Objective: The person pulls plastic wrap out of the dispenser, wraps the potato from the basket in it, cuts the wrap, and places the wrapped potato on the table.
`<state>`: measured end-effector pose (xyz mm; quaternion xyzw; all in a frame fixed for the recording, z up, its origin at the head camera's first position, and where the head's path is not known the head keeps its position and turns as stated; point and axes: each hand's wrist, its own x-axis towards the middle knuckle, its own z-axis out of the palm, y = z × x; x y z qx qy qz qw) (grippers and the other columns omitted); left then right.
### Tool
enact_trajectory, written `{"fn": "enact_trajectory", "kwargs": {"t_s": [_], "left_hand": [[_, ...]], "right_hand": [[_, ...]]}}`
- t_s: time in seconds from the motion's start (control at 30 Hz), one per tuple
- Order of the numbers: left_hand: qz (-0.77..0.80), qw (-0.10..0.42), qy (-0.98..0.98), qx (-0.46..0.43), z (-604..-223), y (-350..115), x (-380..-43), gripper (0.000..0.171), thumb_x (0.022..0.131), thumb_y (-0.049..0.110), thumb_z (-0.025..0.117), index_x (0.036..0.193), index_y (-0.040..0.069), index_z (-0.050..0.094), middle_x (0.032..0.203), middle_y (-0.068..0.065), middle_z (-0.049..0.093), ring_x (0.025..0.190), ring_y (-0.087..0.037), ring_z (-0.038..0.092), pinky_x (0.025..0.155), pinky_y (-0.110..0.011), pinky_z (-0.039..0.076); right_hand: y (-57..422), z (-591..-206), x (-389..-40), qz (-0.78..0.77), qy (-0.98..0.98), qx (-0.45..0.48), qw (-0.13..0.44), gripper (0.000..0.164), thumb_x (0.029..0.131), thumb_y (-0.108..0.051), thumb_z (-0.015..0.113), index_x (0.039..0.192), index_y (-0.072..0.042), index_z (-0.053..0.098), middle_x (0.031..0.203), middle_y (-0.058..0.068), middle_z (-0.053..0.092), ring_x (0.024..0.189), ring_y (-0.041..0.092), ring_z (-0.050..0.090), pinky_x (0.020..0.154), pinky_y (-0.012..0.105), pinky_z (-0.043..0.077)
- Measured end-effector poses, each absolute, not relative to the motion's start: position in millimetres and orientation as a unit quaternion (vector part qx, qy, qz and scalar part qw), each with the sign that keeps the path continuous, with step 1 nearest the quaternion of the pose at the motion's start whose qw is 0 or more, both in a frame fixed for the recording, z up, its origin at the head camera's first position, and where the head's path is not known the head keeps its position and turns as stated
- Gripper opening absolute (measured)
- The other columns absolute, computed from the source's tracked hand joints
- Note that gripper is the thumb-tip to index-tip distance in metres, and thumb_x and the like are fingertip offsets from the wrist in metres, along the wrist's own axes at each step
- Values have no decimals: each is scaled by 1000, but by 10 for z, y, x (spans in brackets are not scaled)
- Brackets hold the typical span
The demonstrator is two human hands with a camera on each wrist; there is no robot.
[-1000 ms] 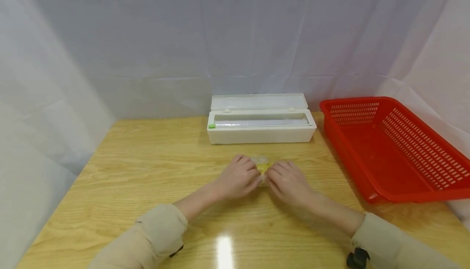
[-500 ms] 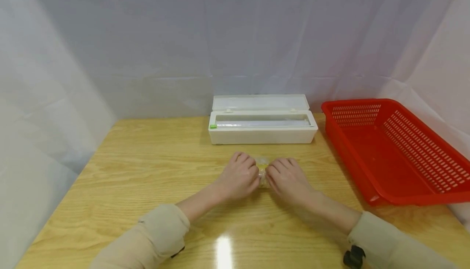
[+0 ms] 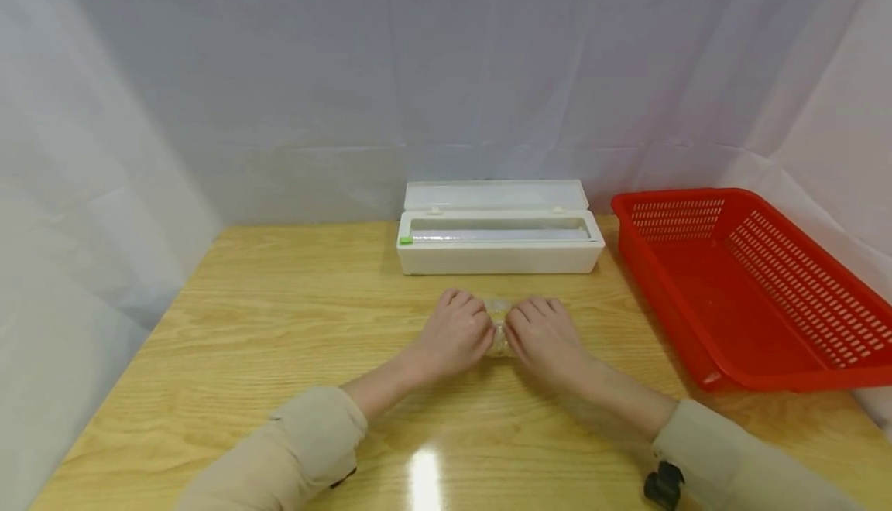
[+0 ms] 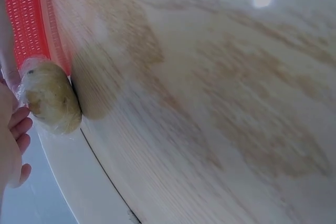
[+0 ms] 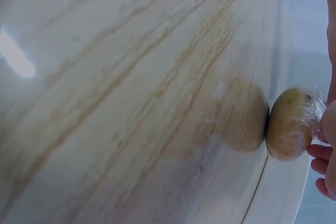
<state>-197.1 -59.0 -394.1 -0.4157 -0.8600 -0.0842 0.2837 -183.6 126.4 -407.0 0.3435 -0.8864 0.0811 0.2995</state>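
Observation:
A potato (image 4: 52,98) wrapped in clear cling film (image 5: 315,109) rests on the table between my two hands. From the left, my left hand (image 3: 456,333) pinches the film at the top of the potato with curled fingers. My right hand (image 3: 547,337) does the same from the other side, its fingertips close to the left ones. In the head view, the hands hide most of the potato and only a strip of shiny film (image 3: 499,337) shows between them. Both wrist views show the film bunched up at the fingers.
Behind the hands stands a white cling film dispenser (image 3: 498,258), its lid (image 3: 495,194) raised, with a film roll (image 3: 498,234) inside and a green slider (image 3: 406,240) at its left end. A red plastic basket (image 3: 725,302) sits at the right. White cloth hangs behind the wood-grain table (image 3: 279,302).
The hands stay almost in place over the potato, with small finger movements. Between them, the yellow patch has become more covered by crumpled film.

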Motion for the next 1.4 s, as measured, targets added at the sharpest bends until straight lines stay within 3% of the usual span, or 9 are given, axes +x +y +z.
{"fn": "enact_trajectory", "kwargs": {"t_s": [0.4,1.03,1.4], "left_hand": [[-68,312,-871,-374,-3947,-524,-2004,14,82,20,65,71,12,68,72,1,64,72,-15,53,80,-37,38],[-116,258,-906,-315,-3954,-489,-2063,13,82,21,65,72,13,70,69,2,63,66,-15,49,68,-33,34],[-107,221,-922,-298,-3949,-506,-2088,21,84,29,66,95,11,66,93,-2,62,86,-18,50,77,-34,35]], "right_hand": [[1273,-4089,-1915,103,-890,329,298,6,83,-13,63,83,-7,61,82,6,62,82,26,56,70,38,42],[1283,-4114,-1986,94,-880,347,311,9,82,-14,65,83,-6,60,84,7,62,83,26,56,70,38,42],[1278,-4114,-1972,102,-886,343,294,8,84,-13,65,84,-7,61,85,6,62,83,25,56,70,38,44]]}}
